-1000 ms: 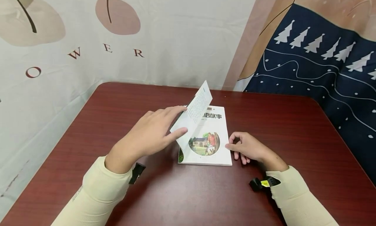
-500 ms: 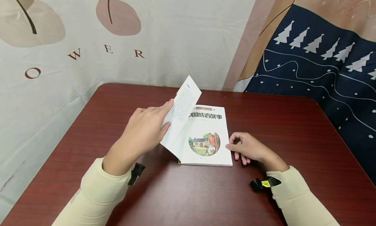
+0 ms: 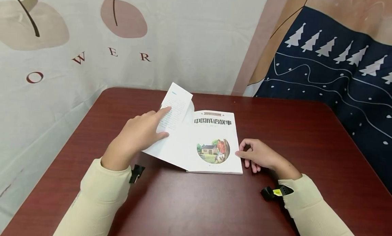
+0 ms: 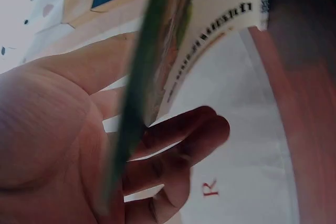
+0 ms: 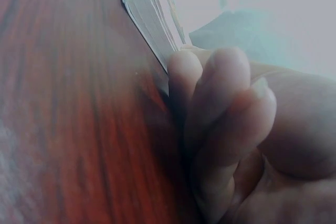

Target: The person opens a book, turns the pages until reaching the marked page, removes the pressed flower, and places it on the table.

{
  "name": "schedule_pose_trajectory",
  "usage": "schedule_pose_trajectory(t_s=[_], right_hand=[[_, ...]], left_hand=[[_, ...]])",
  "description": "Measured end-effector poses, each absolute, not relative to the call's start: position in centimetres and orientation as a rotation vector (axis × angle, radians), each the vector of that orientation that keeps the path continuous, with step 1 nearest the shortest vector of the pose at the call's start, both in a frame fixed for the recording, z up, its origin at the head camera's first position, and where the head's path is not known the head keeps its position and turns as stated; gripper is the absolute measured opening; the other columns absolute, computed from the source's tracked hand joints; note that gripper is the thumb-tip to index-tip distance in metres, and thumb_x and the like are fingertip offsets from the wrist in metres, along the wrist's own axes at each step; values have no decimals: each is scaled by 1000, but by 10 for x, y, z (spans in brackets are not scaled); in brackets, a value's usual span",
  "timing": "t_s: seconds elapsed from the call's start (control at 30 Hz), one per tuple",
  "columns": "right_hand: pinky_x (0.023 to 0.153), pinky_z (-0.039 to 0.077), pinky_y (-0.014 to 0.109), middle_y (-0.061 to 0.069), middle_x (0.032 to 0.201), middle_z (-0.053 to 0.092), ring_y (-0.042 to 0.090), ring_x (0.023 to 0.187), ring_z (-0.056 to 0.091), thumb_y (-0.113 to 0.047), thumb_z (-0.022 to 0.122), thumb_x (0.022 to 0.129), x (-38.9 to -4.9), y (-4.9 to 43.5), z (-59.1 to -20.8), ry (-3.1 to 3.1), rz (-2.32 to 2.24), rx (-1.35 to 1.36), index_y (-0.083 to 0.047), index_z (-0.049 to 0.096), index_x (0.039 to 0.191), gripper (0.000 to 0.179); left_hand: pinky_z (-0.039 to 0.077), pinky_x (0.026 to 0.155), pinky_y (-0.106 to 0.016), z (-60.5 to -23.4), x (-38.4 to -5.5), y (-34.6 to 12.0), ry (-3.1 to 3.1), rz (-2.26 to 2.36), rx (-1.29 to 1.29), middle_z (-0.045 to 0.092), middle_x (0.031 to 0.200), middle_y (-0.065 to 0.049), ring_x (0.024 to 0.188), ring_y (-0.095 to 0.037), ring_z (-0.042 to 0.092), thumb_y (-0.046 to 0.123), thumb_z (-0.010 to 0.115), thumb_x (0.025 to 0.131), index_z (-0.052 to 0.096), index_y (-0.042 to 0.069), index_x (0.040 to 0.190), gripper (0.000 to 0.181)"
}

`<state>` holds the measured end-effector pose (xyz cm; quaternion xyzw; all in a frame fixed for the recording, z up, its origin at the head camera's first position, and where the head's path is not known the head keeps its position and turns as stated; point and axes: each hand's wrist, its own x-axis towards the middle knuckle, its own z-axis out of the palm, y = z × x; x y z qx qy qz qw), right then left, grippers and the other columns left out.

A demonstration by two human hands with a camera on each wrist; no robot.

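An open book point(image 3: 218, 164) lies on the table, its title page showing Chinese characters above a round picture of a house. The raised front cover point(image 3: 179, 144) slants to the left, its printed flap standing up at the far side. My left hand point(image 3: 136, 135) grips the cover's outer edge; thumb and index finger show on the inner face. In the left wrist view the cover's green edge point(image 4: 131, 114) runs between palm and curled fingers. My right hand point(image 3: 257, 153) pinches the right edge of the book with thumb and index finger, the other fingers curled below beside the page block point(image 5: 149, 19).
The dark red wooden table point(image 3: 196, 208) extends around the book on all sides. Behind it hangs a pale printed cloth point(image 3: 190, 42), and at the right a navy cloth point(image 3: 330, 76) with white trees.
The left hand has swung the front cover leftward and lower, uncovering the whole title page. My right hand stays at the book's right edge.
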<state>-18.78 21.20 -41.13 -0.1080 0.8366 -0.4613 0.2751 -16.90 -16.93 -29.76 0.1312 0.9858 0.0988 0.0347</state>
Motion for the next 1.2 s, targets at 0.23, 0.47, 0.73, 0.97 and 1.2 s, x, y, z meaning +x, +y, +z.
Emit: schedule_pose_trajectory(t_s=[0.23, 0.47, 0.73, 0.97, 1.2], right_hand=[[35, 46, 29, 8, 57, 63, 11, 34, 52, -29, 70, 94, -188, 213, -413, 2253, -1243, -309, -2, 53, 98, 32], [36, 46, 28, 9, 58, 64, 12, 34, 52, -30, 71, 94, -186, 214, -409, 2246, -1225, -307, -2, 53, 96, 33], [36, 46, 28, 10, 58, 64, 12, 35, 52, -30, 71, 93, -186, 213, -408, 2233, -1232, -310, -1, 53, 96, 34], [36, 46, 28, 9, 58, 63, 12, 34, 52, -29, 71, 94, -185, 214, -408, 2231, -1242, -317, -2, 53, 96, 32], [36, 46, 28, 9, 59, 64, 11, 34, 52, -28, 69, 95, -185, 213, -408, 2237, -1247, -337, -3, 54, 94, 29]], left_hand=[[52, 72, -54, -311, -182, -179, 3000, 295, 352, 66, 113, -20, 95, -37, 66, 33, 77, 87, 35, 18, 156, 81], [51, 80, -60, -326, -191, -190, 2926, 191, 281, 63, 132, -23, 111, -45, 64, 40, 73, 88, 37, 13, 155, 80], [48, 89, -62, -337, -198, -194, 2813, 183, 209, 55, 142, -24, 120, -47, 59, 46, 69, 89, 37, 14, 155, 80], [48, 87, -62, -345, -198, -191, 2796, 108, 209, 57, 137, -24, 115, -44, 60, 48, 69, 87, 48, 15, 149, 73], [47, 90, -63, -350, -196, -183, 2822, 39, 274, 54, 137, -23, 117, -45, 58, 45, 66, 88, 52, 16, 146, 66]])
